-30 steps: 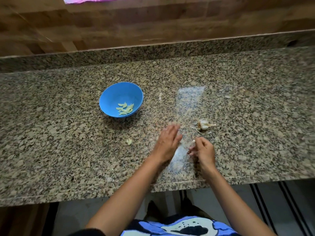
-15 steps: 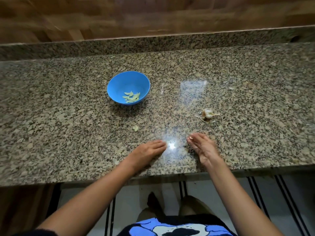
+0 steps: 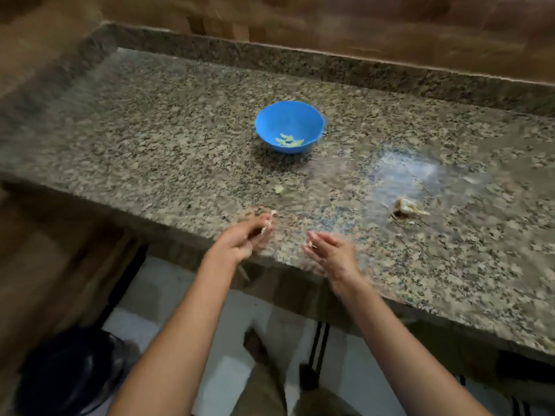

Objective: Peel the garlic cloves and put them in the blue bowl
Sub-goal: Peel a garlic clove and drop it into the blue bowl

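Both hands have slid left to the granite surface's (image 3: 150,121) front edge: the left hand (image 3: 240,238) pinches pale garlic skin (image 3: 268,226) in its fingers, the right hand (image 3: 330,253) pinches a small scrap. Peeled cloves (image 3: 289,140) lie in the blue bowl (image 3: 289,123); one clove (image 3: 278,189) and the garlic head (image 3: 405,206) rest nearby. Below, a black bin (image 3: 69,373) stands on pale floor tiles.

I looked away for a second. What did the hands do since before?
Both hands came back from the counter's middle to its front edge. The left hand now holds pale skin scraps; the right hand pinches a small bit. The blue bowl, loose clove and garlic stub stayed put.
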Demonstrator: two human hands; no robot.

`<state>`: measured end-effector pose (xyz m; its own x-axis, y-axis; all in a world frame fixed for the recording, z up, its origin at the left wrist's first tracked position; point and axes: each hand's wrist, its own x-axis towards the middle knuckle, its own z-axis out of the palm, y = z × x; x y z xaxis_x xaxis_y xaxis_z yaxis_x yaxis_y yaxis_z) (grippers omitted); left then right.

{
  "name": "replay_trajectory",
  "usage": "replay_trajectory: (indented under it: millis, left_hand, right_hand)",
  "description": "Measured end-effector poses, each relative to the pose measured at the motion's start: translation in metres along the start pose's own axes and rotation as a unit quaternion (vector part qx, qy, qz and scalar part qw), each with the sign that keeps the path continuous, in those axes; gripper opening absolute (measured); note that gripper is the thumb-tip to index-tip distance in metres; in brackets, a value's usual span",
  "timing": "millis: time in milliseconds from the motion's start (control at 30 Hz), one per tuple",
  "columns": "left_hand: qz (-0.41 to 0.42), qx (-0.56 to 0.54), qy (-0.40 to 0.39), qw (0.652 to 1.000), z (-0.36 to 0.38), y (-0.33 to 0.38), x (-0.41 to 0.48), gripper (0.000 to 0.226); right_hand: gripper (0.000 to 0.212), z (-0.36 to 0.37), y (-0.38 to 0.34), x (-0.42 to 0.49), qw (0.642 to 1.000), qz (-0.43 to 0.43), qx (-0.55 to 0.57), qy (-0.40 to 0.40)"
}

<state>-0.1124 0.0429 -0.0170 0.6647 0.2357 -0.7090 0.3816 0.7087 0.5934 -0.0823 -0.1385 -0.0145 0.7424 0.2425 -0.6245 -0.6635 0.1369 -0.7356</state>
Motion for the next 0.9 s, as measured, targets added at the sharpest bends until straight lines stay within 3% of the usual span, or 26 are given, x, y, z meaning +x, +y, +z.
replay_trajectory:
  millis: [100,167,333,433,533,600,900]
  left_hand:
    - [0.038,-0.153,0.047,0.986,-0.055,-0.015,-0.042,0.043]
    - [0.071,-0.221,0.11,0.966,-0.105,-0.03,-0.077,0.05]
    - [0.153,-0.42,0.24,0.862,-0.249,-0.062,-0.176,0.017]
    - [0.204,-0.478,0.281,0.807,-0.326,-0.085,-0.231,0.016]
    - [0.229,-0.515,0.3,0.77,-0.393,-0.103,-0.274,0.014]
    - [0.236,-0.526,0.307,0.757,-0.429,-0.109,-0.293,0.012]
    - [0.24,-0.537,0.285,0.757,-0.525,-0.092,-0.323,0.016]
  right_hand:
    - [0.009,0.058,0.023,-0.008,0.994,0.034,-0.033,-0.103]
    - [0.009,0.103,0.052,-0.025,0.981,0.057,-0.07,-0.169]
    - [0.014,0.208,0.156,-0.089,0.921,0.164,-0.158,-0.315]
    - [0.012,0.263,0.228,-0.133,0.879,0.233,-0.205,-0.362]
    - [0.024,0.306,0.294,-0.17,0.855,0.304,-0.186,-0.376]
    - [0.018,0.324,0.326,-0.189,0.851,0.308,-0.211,-0.37]
    - [0.032,0.373,0.382,-0.226,0.872,0.263,-0.272,-0.311]
